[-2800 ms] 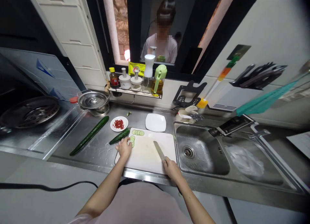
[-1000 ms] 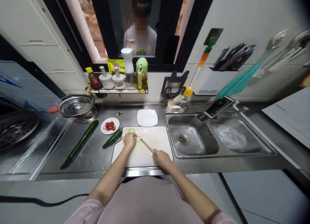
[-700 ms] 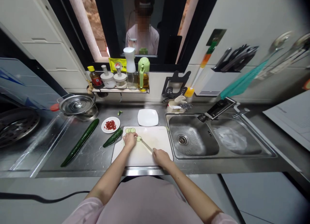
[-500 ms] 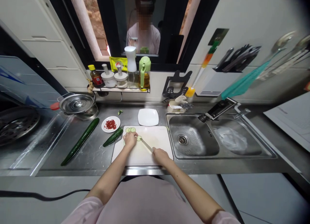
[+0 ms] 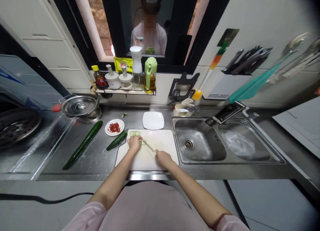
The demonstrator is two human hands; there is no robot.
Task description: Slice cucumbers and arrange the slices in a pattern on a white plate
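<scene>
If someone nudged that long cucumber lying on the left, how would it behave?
The long cucumber would probably roll sideways, being rounded and lying loose on the counter. Its glossy skin suggests it may be slippery. Thick and nearly straight, it looks stiff.

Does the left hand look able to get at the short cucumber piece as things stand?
Probably yes: the left hand is close to the short cucumber piece, nothing visible stands between them, and the knife is on the hand's other side.
</scene>
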